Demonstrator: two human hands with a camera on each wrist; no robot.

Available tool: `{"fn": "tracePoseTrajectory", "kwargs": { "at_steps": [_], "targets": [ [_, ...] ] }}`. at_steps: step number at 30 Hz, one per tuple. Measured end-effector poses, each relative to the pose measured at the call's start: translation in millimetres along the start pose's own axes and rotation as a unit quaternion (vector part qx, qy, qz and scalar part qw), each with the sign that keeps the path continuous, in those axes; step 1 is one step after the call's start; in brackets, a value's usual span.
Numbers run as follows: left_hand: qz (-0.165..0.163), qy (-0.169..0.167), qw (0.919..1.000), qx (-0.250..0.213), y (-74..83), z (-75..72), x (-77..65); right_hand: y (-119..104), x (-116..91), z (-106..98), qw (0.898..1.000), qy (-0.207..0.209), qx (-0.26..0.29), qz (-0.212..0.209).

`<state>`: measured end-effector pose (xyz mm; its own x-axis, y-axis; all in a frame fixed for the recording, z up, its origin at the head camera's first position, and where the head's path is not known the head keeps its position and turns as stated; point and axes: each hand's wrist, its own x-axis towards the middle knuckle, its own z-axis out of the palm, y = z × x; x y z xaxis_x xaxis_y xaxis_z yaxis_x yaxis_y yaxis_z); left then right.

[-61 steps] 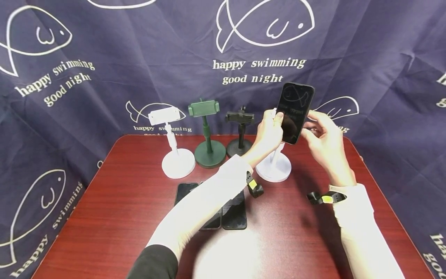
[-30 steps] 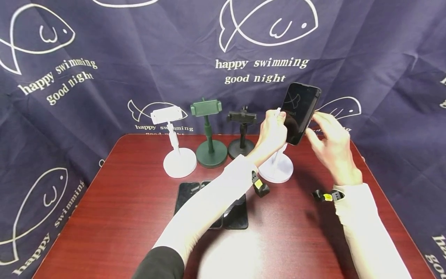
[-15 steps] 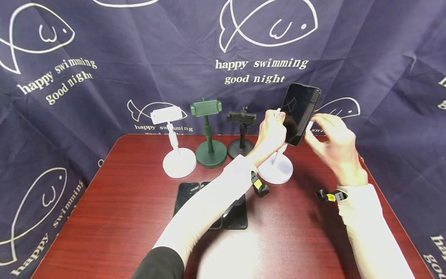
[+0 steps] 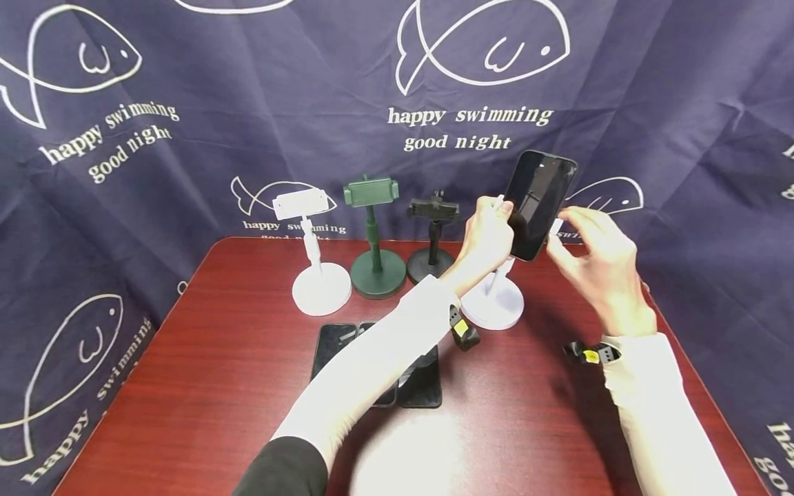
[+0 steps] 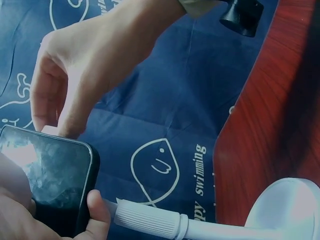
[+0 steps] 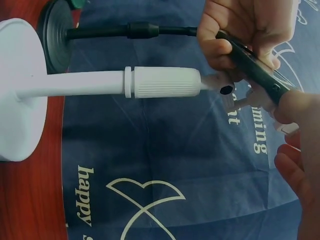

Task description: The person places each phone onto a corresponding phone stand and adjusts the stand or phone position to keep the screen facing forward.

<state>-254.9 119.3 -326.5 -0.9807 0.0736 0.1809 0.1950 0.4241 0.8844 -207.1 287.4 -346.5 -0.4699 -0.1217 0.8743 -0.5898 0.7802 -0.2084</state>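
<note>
Black phone (image 4: 538, 205) sat tilted above the rightmost white stand's round base (image 4: 493, 306); my left hand (image 4: 488, 235) gripped its left edge, my right hand (image 4: 602, 262) pinched a white clamp end (image 4: 556, 226) (just beside the opposite edge).

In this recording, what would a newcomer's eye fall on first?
Right of centre, the left hand grips a tilted black smartphone while the right hand pinches a white clamp at its edge. Next, a white phone stand, green stand and black stand line up to its left, before a navy fish-print cloth.
</note>
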Motion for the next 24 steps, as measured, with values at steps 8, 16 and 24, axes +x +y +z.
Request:
{"fn": "tracePoseTrajectory", "kwargs": {
  "at_steps": [8,16,24],
  "targets": [
    [0.004,-0.017,0.9998,0.005,1.2,-1.8,-2.0,1.9,-3.2,2.7,0.998,0.005,0.033,0.059],
    [0.012,-0.023,0.9994,-0.022,-0.4,-1.7,-1.9,-5.0,-6.1,2.1,0.976,-0.042,0.113,0.184],
    [0.023,-0.033,0.9974,-0.059,-3.6,-1.0,-3.9,-10.8,0.7,3.5,0.948,-0.100,0.124,0.275]
  ]
}}
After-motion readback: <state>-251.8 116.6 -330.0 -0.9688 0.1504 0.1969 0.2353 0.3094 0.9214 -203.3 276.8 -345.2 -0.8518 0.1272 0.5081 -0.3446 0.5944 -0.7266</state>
